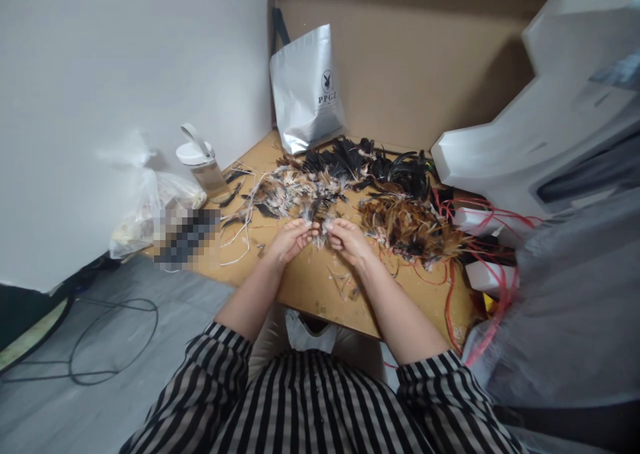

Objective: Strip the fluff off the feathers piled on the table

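Over the table [310,282], your left hand [291,241] and right hand [347,239] pinch fluffy feathers [321,231], just nearer you than the mixed pile [300,191]. Tugging hard could tear them; loose white string [247,227] beside your left could snag, dragging the pile.

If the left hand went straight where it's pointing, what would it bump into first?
Probably the small feathers right by the fingertips of the left hand, between both hands. Beyond them, maybe the right hand, but depth is hard to tell.
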The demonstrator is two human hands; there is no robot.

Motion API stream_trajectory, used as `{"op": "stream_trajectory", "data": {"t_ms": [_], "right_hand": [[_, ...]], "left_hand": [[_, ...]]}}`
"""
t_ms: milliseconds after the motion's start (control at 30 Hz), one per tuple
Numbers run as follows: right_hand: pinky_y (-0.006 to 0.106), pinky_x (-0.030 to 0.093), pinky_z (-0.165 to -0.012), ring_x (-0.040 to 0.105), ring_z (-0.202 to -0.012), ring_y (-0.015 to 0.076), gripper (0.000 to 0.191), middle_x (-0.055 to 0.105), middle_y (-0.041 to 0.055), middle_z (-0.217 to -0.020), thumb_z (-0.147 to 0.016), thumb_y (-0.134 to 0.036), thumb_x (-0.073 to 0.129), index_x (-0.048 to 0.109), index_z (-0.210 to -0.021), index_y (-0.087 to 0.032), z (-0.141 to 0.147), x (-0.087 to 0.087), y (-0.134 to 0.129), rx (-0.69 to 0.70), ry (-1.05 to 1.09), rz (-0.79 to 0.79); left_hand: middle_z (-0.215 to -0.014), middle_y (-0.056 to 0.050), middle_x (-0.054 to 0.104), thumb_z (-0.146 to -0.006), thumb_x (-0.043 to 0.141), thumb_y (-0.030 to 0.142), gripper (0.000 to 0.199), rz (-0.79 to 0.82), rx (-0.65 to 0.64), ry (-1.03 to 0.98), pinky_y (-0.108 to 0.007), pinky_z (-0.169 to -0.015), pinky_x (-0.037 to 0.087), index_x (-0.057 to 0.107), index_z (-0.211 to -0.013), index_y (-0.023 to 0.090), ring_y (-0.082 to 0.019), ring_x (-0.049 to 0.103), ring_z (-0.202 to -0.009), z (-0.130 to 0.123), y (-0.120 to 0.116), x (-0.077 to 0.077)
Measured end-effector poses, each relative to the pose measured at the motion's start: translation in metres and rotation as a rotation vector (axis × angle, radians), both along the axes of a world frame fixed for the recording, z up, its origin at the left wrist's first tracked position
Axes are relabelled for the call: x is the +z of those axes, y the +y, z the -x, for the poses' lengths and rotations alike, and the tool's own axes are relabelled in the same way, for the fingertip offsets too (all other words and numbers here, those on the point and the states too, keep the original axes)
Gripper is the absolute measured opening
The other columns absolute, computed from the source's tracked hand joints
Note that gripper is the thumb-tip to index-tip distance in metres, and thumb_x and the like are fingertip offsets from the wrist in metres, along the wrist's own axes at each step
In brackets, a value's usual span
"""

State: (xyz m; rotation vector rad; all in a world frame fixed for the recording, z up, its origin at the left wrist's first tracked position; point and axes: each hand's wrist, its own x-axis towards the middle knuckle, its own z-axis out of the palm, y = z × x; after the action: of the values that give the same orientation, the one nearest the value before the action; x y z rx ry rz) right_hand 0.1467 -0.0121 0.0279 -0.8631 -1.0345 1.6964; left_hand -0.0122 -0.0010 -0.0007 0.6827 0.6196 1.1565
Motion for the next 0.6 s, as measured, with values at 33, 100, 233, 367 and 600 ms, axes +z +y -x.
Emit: {"op": "stream_trajectory", "data": {"t_ms": [33, 100, 233, 367, 600], "right_hand": [[0.017, 0.012, -0.037, 0.023, -0.036, 0.0017, 0.027, 0.036, -0.0092, -0.044, -0.059, -0.034, 0.07, 0.05, -0.064, -0.017, 0.001, -0.001, 0.001, -0.075, -0.001, -0.011], [0.018, 0.013, -0.037, 0.023, -0.036, 0.0021, 0.028, 0.035, -0.0093, -0.043, -0.057, -0.036, 0.071, 0.05, -0.064, -0.018, 0.003, -0.002, 0.003, -0.177, -0.023, -0.023], [0.019, 0.013, -0.037, 0.024, -0.035, 0.003, 0.029, 0.034, -0.0094, -0.04, -0.056, -0.039, 0.07, 0.052, -0.064, -0.018, 0.011, -0.004, 0.001, -0.251, -0.078, -0.027], [0.019, 0.015, -0.037, 0.025, -0.035, 0.0033, 0.029, 0.038, -0.0083, -0.041, -0.056, -0.041, 0.069, 0.055, -0.064, -0.018, 0.018, -0.005, -0.002, -0.276, -0.121, -0.038], [0.021, 0.034, -0.047, 0.047, -0.05, 0.0094, 0.031, 0.055, -0.0025, -0.054, -0.056, -0.045, 0.065, 0.06, -0.068, -0.017, 0.02, -0.011, 0.001, -0.35, -0.288, -0.091]], "left_hand": [[-0.077, -0.006, 0.066, -0.068, 0.065, 0.014, 0.01, 0.009, -0.004, 0.036, -0.014, -0.051, 0.045, 0.058, -0.074, 0.01, -0.008, 0.061, -0.06, -0.001, 0.0, 0.0], [-0.077, -0.007, 0.067, -0.067, 0.066, 0.016, 0.012, 0.008, -0.032, 0.098, -0.014, -0.048, 0.044, 0.059, -0.075, 0.01, -0.009, 0.061, -0.059, -0.003, -0.001, 0.0], [-0.076, -0.008, 0.068, -0.066, 0.068, 0.02, 0.017, -0.008, -0.059, 0.14, -0.014, -0.046, 0.042, 0.061, -0.077, 0.009, -0.01, 0.062, -0.058, -0.006, -0.003, 0.0], [-0.073, -0.007, 0.068, -0.065, 0.069, 0.021, 0.017, -0.013, -0.043, 0.138, -0.013, -0.043, 0.04, 0.062, -0.076, 0.01, -0.009, 0.061, -0.055, -0.006, -0.002, 0.0], [-0.071, -0.008, 0.067, -0.063, 0.07, 0.021, 0.018, -0.021, -0.033, 0.175, -0.012, -0.043, 0.039, 0.064, -0.075, 0.009, -0.007, 0.059, -0.053, -0.008, -0.003, 0.001]]}}
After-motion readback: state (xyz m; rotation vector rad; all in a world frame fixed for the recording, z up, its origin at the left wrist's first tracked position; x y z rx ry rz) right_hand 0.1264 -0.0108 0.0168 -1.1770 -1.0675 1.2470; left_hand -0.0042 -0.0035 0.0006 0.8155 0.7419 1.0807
